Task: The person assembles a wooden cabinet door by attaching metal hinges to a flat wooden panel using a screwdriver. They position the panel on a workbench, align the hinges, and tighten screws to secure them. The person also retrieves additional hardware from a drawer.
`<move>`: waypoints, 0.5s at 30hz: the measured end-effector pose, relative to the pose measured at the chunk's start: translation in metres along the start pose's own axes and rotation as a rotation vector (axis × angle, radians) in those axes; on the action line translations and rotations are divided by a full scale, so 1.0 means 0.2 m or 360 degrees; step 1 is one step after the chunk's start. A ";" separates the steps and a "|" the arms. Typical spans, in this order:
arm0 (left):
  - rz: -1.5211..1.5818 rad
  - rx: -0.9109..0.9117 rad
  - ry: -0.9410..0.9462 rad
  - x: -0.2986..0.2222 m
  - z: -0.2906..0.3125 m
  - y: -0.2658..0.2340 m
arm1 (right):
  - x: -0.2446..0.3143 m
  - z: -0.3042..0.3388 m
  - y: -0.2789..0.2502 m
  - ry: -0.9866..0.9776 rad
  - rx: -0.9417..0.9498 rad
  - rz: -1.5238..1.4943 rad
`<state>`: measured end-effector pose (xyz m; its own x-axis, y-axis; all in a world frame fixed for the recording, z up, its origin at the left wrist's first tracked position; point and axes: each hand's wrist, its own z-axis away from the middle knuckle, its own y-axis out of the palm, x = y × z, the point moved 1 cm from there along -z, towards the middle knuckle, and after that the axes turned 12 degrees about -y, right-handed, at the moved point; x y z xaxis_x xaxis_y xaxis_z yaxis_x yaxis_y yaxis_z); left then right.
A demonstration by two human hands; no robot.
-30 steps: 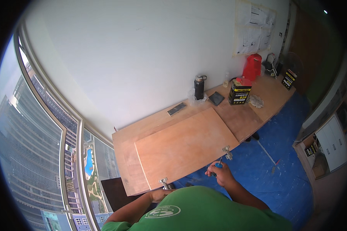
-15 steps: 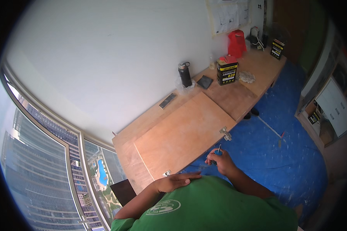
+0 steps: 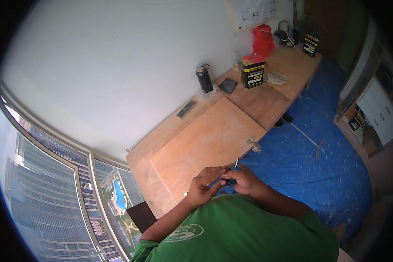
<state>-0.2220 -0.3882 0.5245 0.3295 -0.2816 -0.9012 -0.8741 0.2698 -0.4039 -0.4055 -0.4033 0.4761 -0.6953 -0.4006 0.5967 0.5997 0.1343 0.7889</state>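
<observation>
My right hand [image 3: 242,180] grips a screwdriver [image 3: 234,170] by its blue handle, the thin metal shaft sticking up past my fingers. My left hand [image 3: 204,185] has come in beside it, fingertips touching the handle and my right fingers. Both hands hover at the near edge of a plywood panel [image 3: 209,139] that lies flat on a long wooden bench [image 3: 275,100]. A metal hinge [image 3: 252,143] is fixed to the panel's near edge, to the right of my hands. My green shirt hides whatever lies below the hands.
On the bench stand a black bottle [image 3: 204,77], a black-and-yellow tin [image 3: 252,72], a red jug [image 3: 263,40], a dark flat pad [image 3: 227,86] and a crumpled rag [image 3: 275,78]. Blue sheeting [image 3: 318,166] covers the floor. A window [image 3: 39,183] curves along the left.
My left hand rose from the panel's near edge and joined the right hand at the screwdriver. The view swung, bringing the panel and both hands closer.
</observation>
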 end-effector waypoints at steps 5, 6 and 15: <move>0.0064 -0.0099 -0.0001 0.01 0.00 0.03 | -0.01 -0.02 0.01 0.0019 0.0068 -0.0075; 0.0196 -0.0092 -0.0108 0.02 0.00 0.05 | -0.02 -0.02 0.01 0.0024 0.0090 -0.0087; 0.0216 -0.0361 -0.0359 0.12 0.03 0.06 | -0.07 -0.04 -0.05 -0.0005 0.0111 -0.0012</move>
<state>-0.2227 -0.3856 0.4958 0.2533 -0.0399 -0.9666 -0.9641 0.0723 -0.2556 -0.3979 -0.4055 0.4592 -0.7011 -0.3990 0.5910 0.5653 0.1942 0.8017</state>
